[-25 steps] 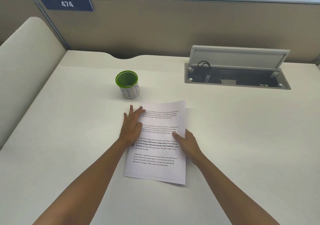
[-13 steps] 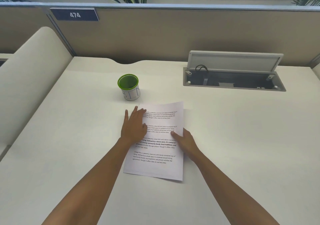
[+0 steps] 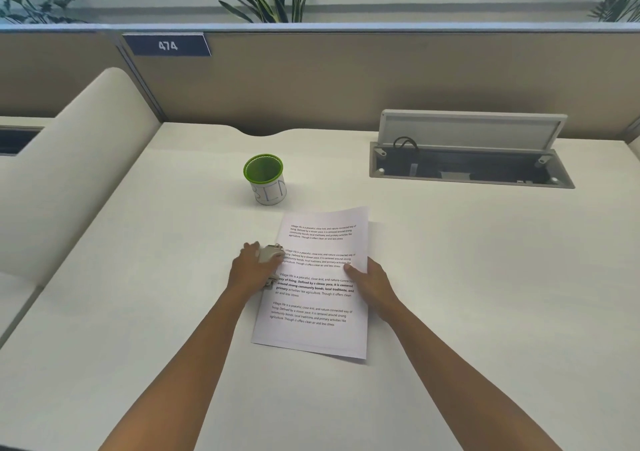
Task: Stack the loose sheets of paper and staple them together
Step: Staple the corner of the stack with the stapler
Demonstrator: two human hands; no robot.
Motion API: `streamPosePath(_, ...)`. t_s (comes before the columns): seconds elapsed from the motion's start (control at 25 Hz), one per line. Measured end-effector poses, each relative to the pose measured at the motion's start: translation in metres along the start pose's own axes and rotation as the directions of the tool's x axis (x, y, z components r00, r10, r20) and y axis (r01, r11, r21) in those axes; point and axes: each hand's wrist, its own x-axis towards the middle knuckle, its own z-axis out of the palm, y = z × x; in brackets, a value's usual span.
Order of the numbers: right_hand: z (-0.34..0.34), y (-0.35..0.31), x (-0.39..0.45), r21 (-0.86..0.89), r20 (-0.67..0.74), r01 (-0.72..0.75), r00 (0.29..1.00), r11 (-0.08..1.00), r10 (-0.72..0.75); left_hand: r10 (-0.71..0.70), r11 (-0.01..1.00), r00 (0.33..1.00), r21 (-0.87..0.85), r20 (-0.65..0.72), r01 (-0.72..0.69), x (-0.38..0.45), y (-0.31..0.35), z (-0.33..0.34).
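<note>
A stack of printed white sheets [image 3: 317, 338] lies flat in the middle of the desk, edges roughly aligned, with the top sheet's far corner slightly offset. My left hand [image 3: 246, 272] is closed around a small grey-white stapler [image 3: 271, 254] at the stack's left edge, about halfway along it. The stapler's metal part shows below my palm, against the paper edge. My right hand [image 3: 376, 279] rests on the right edge of the stack, thumb pressed onto the top sheet.
A white cup with a green rim [image 3: 265, 178] stands just beyond the sheets. An open cable hatch [image 3: 471, 173] is sunk into the desk at the back right. A beige partition with a plate reading 474 [image 3: 168, 45] closes the back.
My left hand, flat on the paper's left part before, has slid to the left edge and now grips a stapler. My right hand stays put. The view has tilted up.
</note>
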Motion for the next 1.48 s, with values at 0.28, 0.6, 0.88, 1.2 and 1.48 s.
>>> streamPosePath(0.28, -0.022, 0.004, -0.007, 0.096, -0.072, -0.012, 0.997, 0.995, 0.019, 0.062, 0.997, 0.997, 0.059, -0.04, -0.059, -0.002, -0.002, 0.001)
streamPosePath(0.6, -0.081, 0.021, -0.026, 0.228, -0.071, -0.011, 0.997, 0.974, 0.028, -0.074, 0.987, 0.991, -0.15, -0.109, 0.057, -0.01, 0.007, 0.008)
streamPosePath(0.88, -0.114, 0.017, -0.05, 0.314, -0.049, 0.049, 0.998, 0.948, -0.035, 0.291, 0.932, 0.869, -0.087, -0.4, -0.352, -0.044, 0.053, 0.036)
streamPosePath(1.2, -0.133, -0.015, -0.076, 0.262, -0.076, 0.164, 0.986, 0.951, -0.149, 0.161, 0.814, 0.897, -0.57, 0.412, 0.116, -0.073, 0.119, 0.063)
streamPosePath(1.48, -0.149, -0.046, -0.097, 0.159, -0.366, 0.404, 0.872, 0.901, -0.326, 0.481, 0.758, 0.835, -0.604, 0.266, -0.245, -0.107, 0.165, 0.069)
